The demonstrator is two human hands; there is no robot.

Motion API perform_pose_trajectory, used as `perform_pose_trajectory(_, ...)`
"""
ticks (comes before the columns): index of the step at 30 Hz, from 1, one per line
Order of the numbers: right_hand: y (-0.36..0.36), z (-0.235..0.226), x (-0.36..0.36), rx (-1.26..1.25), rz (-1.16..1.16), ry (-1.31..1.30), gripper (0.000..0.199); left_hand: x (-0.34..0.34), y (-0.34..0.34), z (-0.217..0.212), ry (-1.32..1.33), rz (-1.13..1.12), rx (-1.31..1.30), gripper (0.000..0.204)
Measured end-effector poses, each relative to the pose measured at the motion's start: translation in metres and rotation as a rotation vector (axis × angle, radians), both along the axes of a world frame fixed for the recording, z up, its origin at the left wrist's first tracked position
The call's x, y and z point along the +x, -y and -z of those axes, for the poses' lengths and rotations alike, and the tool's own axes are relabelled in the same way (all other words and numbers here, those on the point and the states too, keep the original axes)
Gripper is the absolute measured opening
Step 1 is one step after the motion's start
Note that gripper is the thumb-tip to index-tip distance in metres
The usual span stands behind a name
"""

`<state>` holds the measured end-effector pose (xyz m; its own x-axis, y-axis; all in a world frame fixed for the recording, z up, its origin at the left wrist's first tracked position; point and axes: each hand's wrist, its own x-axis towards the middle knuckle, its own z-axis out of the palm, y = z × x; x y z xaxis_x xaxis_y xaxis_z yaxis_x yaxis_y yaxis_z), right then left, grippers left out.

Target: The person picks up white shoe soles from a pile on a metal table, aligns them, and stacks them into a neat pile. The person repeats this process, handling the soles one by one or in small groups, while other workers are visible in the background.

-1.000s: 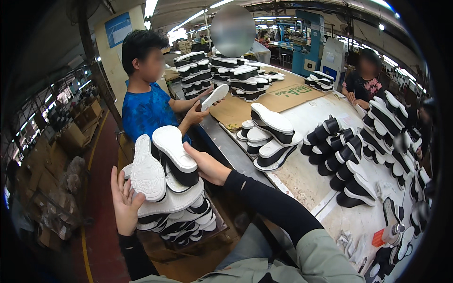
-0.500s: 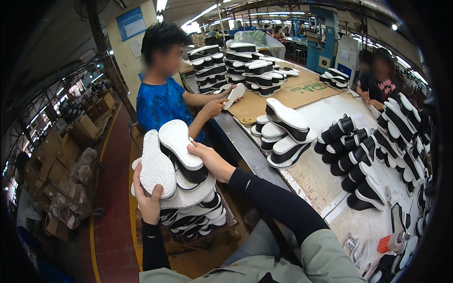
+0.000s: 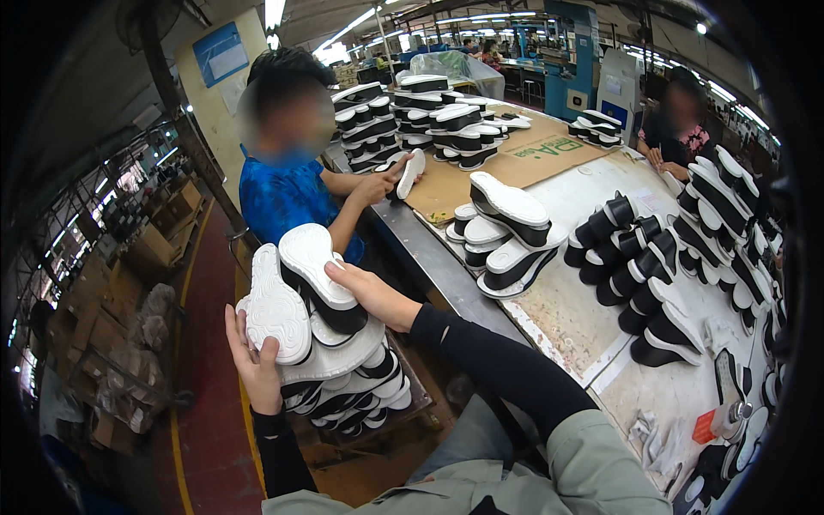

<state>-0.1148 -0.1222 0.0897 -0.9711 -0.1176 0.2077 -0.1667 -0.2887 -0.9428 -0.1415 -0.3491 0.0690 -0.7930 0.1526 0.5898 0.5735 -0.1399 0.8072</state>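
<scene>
Two thick platform shoe soles with white, line-patterned faces and black sides lie side by side on a stack of similar soles (image 3: 348, 365). My right hand (image 3: 374, 294) grips the right sole (image 3: 313, 257), thumb on the white face and fingers out of sight behind its far side. My left hand (image 3: 257, 373) is at the lower left edge of the left sole (image 3: 276, 309). Its thumb touches the face, while the fingers stand spread beside the edge. The stack rests on a low wooden surface (image 3: 419, 390).
Right of me, a white worktable (image 3: 566, 335) bears piled soles (image 3: 511, 210) and black-strapped sandals (image 3: 622, 249). A co-worker in blue (image 3: 283, 193) handles a white sole (image 3: 410, 174) ahead. Another person (image 3: 678, 137) sits at the far right. Cardboard boxes (image 3: 142, 249) line the left aisle.
The view has shifted slightly. My left hand's fingers have loosened and moved a little off the left sole's edge. My right hand stays on the right sole.
</scene>
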Motion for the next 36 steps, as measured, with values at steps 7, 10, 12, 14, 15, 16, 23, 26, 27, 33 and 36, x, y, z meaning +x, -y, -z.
perform_pose_trajectory(7,0.013,0.01,0.009,0.331,0.303,-0.246,0.087,0.009,-0.003,-0.007,-0.018,-0.003,-0.173,0.093)
perform_pose_trajectory(10,0.02,0.013,0.003,0.438,0.335,-0.304,0.095,0.008,-0.004,-0.004,-0.026,-0.007,-0.219,0.096)
perform_pose_trajectory(12,0.027,0.013,0.003,0.483,0.323,-0.265,0.093,0.007,-0.005,-0.002,-0.004,0.019,-0.18,0.095)
perform_pose_trajectory(14,0.03,0.017,0.004,0.473,0.361,-0.315,0.093,0.008,-0.006,-0.003,-0.004,0.018,-0.18,0.095)
perform_pose_trajectory(15,0.028,0.019,0.004,0.469,0.376,-0.331,0.093,0.009,-0.006,-0.004,-0.004,0.017,-0.178,0.095)
perform_pose_trajectory(16,0.027,0.02,0.004,0.464,0.39,-0.347,0.093,0.01,-0.007,-0.006,-0.001,0.02,-0.181,0.096)
perform_pose_trajectory(23,0.022,0.008,0.023,0.421,0.38,-0.343,0.092,0.013,-0.007,-0.007,0.016,-0.012,-0.05,0.092)
perform_pose_trajectory(26,0.012,0.015,0.031,0.405,0.425,-0.363,0.089,0.01,-0.01,-0.007,-0.157,-0.156,-0.021,0.085)
perform_pose_trajectory(27,0.007,0.014,0.038,0.391,0.395,-0.393,0.088,0.019,-0.015,-0.014,-0.215,-0.209,0.001,0.082)
perform_pose_trajectory(33,-0.053,0.008,0.143,0.844,0.395,-0.428,0.082,0.081,-0.068,-0.049,-0.512,-0.069,0.202,0.074)
perform_pose_trajectory(36,-0.096,-0.005,0.221,0.974,0.486,-0.37,0.077,0.093,-0.11,-0.028,-0.434,0.266,0.095,0.078)
